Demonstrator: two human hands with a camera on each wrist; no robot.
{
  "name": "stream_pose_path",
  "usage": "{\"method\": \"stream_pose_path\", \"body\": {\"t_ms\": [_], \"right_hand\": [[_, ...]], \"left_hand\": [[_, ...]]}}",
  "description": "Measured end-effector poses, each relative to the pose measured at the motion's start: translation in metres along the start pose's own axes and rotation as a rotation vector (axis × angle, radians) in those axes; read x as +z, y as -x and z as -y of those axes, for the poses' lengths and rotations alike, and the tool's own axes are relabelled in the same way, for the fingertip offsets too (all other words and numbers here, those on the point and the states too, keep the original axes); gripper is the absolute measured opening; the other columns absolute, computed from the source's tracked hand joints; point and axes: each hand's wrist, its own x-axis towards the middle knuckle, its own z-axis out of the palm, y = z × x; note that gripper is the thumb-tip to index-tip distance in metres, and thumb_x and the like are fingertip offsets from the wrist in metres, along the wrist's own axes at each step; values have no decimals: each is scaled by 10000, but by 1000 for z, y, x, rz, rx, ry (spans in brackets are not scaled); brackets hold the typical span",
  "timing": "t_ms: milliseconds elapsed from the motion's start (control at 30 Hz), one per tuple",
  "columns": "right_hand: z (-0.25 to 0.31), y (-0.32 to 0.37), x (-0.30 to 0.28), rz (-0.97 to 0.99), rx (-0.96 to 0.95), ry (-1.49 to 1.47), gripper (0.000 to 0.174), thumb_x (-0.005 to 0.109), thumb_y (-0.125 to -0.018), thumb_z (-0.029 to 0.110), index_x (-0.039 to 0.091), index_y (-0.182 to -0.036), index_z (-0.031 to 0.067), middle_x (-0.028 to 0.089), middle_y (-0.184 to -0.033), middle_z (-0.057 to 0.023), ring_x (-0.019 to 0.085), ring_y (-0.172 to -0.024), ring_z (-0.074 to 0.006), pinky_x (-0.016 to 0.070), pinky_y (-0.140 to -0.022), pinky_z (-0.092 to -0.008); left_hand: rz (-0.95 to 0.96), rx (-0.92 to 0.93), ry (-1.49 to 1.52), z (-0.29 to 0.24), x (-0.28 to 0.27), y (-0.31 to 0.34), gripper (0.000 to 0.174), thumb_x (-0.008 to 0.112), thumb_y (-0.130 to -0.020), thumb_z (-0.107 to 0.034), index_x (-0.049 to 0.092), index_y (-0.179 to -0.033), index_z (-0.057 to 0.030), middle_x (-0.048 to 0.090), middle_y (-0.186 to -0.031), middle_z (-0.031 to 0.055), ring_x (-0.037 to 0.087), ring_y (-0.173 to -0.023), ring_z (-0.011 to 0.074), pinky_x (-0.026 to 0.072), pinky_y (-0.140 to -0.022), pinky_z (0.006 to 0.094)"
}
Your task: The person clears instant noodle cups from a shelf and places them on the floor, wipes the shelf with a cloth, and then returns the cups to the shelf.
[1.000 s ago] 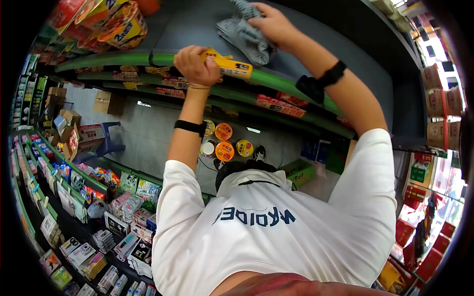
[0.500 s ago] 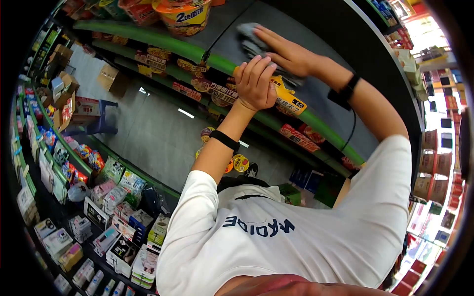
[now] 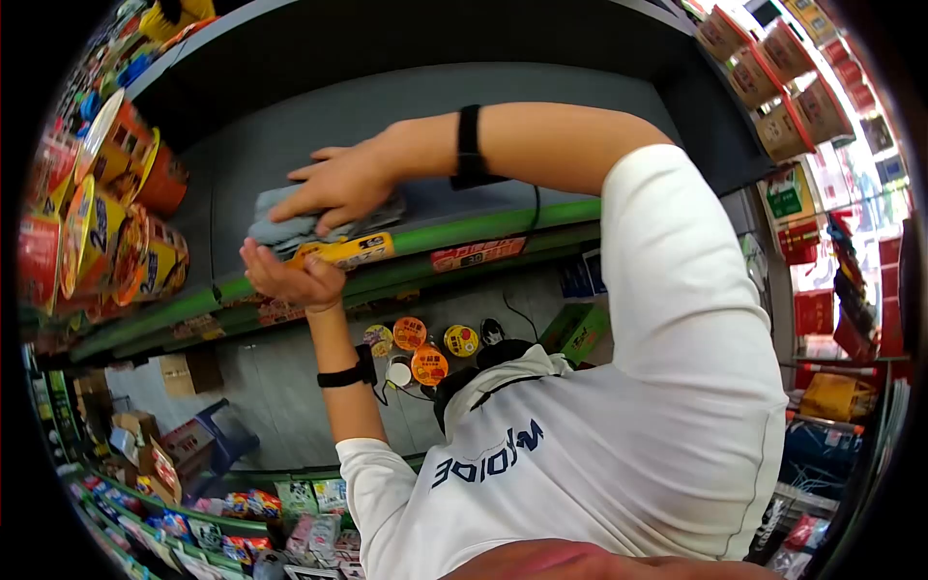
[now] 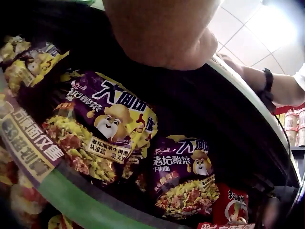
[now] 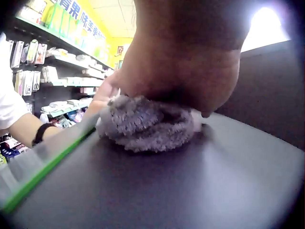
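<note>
A grey-blue cloth (image 3: 285, 220) lies bunched on the dark shelf beside its green front edge. My right hand (image 3: 348, 184) presses on it from above with fingers spread; the right wrist view shows the fluffy cloth (image 5: 147, 126) beneath that hand (image 5: 181, 71). At the front edge, my left hand (image 3: 298, 278) has its palm turned up and its thumb against the left end of a yellow label (image 3: 353, 251), fingers around that end. In the left wrist view part of that hand or wrist (image 4: 162, 33) shows over the lower shelf; its fingers are hidden.
Cup noodles (image 3: 97, 232) stand at the shelf's left. Purple noodle packets (image 4: 109, 126) fill the shelf below. Several noodle tubs (image 3: 429, 366) stand on the floor near a green box (image 3: 577, 332). A black cable (image 3: 536, 208) hangs over the shelf edge at the right.
The head view has turned. My right hand and the cloth have moved left along the shelf, close to my left hand. The left hand remains by the yellow label, its palm now turned up.
</note>
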Motion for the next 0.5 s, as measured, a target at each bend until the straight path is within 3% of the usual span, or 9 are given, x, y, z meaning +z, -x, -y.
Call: {"method": "stream_pose_path", "body": {"t_ms": [167, 233, 300, 367, 433, 500], "right_hand": [[-9, 133, -12, 37, 248, 246, 550, 528, -966, 418, 371, -1487, 334, 209, -1602, -95, 189, -1464, -387, 167, -1154, -616], [-29, 198, -1, 15, 375, 267, 532, 484, -975, 479, 346, -1483, 403, 217, -1603, -93, 200, -1459, -396, 170, -1140, -631], [-36, 268, -2, 33, 551, 265, 536, 486, -971, 492, 354, -1481, 396, 248, -1590, -100, 233, -1447, -388, 206, -1128, -621], [-50, 346, 5, 15, 728, 278, 548, 492, -970, 489, 341, -1487, 389, 296, -1562, -133, 284, -1426, -381, 250, -1114, -592], [-53, 418, 8, 13, 1036, 271, 558, 492, -983, 455, 318, -1503, 349, 319, -1526, -211, 352, -1376, -413, 302, -1105, -534], [-80, 493, 26, -218, 1303, -92, 559, 489, -995, 416, 302, -1510, 301, 368, -1459, -292, 388, -1331, -461, 335, -1100, -492]], "left_hand": [[91, -14, -55, -4, -5, -5, 568, 392, -914, -273, 414, -1385, 44, 497, -1415, 203, 444, -1329, 384, 263, -1111, 500], [121, 0, -78, -6, -4, -9, 566, 395, -903, -260, 424, -1382, 38, 511, -1409, 191, 453, -1325, 375, 264, -1111, 499], [116, -16, -70, -8, -5, -10, 558, 394, -880, -260, 481, -1351, 26, 542, -1392, 151, 480, -1307, 347, 271, -1103, 503], [109, 1, -57, -11, -7, -13, 524, 391, -876, -246, 534, -1302, 24, 576, -1349, 159, 510, -1277, 347, 285, -1095, 496], [103, 18, -59, -9, -4, -13, 491, 396, -875, -246, 588, -1240, 19, 608, -1302, 168, 541, -1235, 362, 335, -1057, 491], [107, 46, -73, -10, -5, -18, 476, 395, -877, -247, 608, -1210, 17, 622, -1273, 175, 557, -1208, 369, 360, -1030, 490]]}}
